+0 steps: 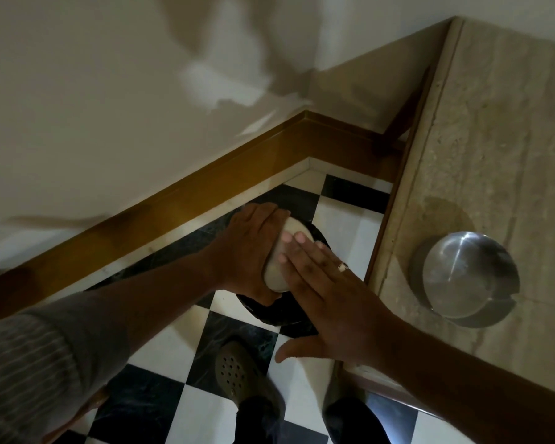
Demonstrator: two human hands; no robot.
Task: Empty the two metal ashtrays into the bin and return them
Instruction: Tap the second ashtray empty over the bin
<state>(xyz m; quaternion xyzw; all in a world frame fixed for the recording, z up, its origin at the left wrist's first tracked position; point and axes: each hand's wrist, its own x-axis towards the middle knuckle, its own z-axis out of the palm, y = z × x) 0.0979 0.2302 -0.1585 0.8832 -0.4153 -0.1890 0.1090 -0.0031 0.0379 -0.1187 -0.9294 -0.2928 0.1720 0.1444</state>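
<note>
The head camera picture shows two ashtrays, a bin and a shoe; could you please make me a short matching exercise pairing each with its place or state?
Things:
1. ashtray in the left hand
2. second ashtray
3. bin
4. shoe

Places or states:
A. on the checkered floor, near the bottom of the view
B. resting on the stone counter
C. turned over, held above the bin
D. dark, on the floor beneath both hands

Pairs: 1-C, 2-B, 3-D, 4-A
</note>
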